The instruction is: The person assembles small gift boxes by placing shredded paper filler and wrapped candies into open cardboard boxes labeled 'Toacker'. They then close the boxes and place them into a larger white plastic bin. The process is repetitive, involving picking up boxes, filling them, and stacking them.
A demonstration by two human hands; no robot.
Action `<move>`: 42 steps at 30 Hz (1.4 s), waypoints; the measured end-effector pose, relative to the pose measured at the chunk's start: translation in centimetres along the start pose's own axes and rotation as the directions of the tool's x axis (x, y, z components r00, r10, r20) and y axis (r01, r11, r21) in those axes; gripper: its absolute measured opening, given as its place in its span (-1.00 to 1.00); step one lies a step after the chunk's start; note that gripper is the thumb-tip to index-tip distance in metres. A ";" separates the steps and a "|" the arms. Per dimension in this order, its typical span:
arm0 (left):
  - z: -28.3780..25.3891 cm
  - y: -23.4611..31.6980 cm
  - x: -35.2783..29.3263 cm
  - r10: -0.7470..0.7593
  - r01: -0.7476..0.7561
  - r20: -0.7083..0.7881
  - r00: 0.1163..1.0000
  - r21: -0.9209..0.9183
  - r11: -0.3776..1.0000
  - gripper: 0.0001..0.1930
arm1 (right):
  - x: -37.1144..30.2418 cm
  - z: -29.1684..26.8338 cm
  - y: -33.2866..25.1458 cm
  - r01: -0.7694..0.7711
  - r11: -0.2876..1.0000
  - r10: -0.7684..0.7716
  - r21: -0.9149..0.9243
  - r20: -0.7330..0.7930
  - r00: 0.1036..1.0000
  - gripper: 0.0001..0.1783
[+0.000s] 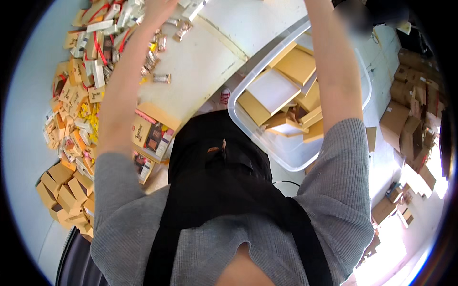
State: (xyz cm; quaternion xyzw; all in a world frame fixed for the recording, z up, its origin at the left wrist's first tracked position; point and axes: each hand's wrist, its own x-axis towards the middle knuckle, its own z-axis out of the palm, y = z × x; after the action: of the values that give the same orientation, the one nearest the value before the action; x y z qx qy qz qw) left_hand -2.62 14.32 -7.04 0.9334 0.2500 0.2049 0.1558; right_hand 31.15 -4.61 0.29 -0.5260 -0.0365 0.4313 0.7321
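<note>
Both my arms reach far forward over the white table [219, 66]. Only the back part of my left hand [161, 7] shows at the top edge; its fingers are cut off. It is nearest to small wrapped bars [183, 30] and white slim boxes [193, 9]. My right forearm [338, 81] passes over a see-through plastic bin [281, 155], and its hand lies beyond the top edge. Yellow-tan cardboard boxes [274, 90], some with white faces, fill much of the bin. Beside my left forearm, an open carton [160, 117] holds assorted packets.
A large heap of small boxes, packets and red ribbons [98, 45] covers the table's left. Empty tan boxes [69, 193] are stacked nearer me. Brown cartons [396, 119] lie piled on the floor at right. A dark blurred object [355, 19] is at top right.
</note>
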 end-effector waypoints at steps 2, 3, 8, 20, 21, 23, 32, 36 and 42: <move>-6.2 -1.2 -8.8 -0.232 0.212 0.223 0.947 0.113 0.971 -0.64 | -2.4 -5.6 0.2 0.135 0.991 -0.135 -0.015 0.013 0.991 0.13; -8.6 -2.4 -13.8 -0.322 0.263 0.246 0.914 0.247 0.933 -0.69 | -4.2 -8.1 1.9 0.183 0.940 -0.234 -0.289 -0.151 0.960 -0.03; -14.3 -4.3 -35.0 -0.571 0.417 0.387 0.724 0.413 0.809 -0.75 | -21.7 -24.4 20.2 -0.171 0.863 -0.201 -0.475 -0.634 0.747 -0.57; -12.8 -0.4 -36.3 -0.537 0.451 0.501 0.678 0.292 0.843 -0.69 | -31.4 -9.3 18.3 -0.111 0.267 -0.538 -0.957 -0.243 0.807 -0.68; -11.9 0.0 -35.1 -0.522 0.417 0.507 0.686 0.315 0.853 -0.70 | -31.6 -7.8 18.5 -0.015 0.144 -0.591 -0.989 -0.098 0.801 -0.63; -9.9 1.3 -32.3 -0.475 0.371 0.477 0.739 0.301 0.879 -0.72 | -30.0 -5.9 20.1 0.376 -0.247 -0.636 -0.893 0.442 0.632 -0.36; -4.5 5.1 -22.2 -0.476 0.428 0.392 0.788 0.207 0.880 -0.81 | -30.6 -13.5 30.3 0.160 0.309 -0.535 -0.938 -0.032 0.844 -0.08; -3.7 5.1 -21.6 -0.486 0.446 0.392 0.781 0.194 0.874 -0.82 | -28.4 -10.2 28.5 -0.106 0.973 0.191 0.206 -0.456 0.869 -0.15; -3.4 3.1 -22.1 -0.461 0.474 0.418 0.783 0.080 0.877 -0.80 | -28.1 -11.4 25.5 -0.046 0.837 0.311 0.545 -0.406 0.859 -0.51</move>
State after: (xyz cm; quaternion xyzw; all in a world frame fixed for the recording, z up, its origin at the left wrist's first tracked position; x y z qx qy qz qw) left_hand -20.41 0.65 -9.56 0.8616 0.4301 -0.0445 0.2657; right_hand 4.22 -29.96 -13.93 -0.4007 0.3136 0.3496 0.7867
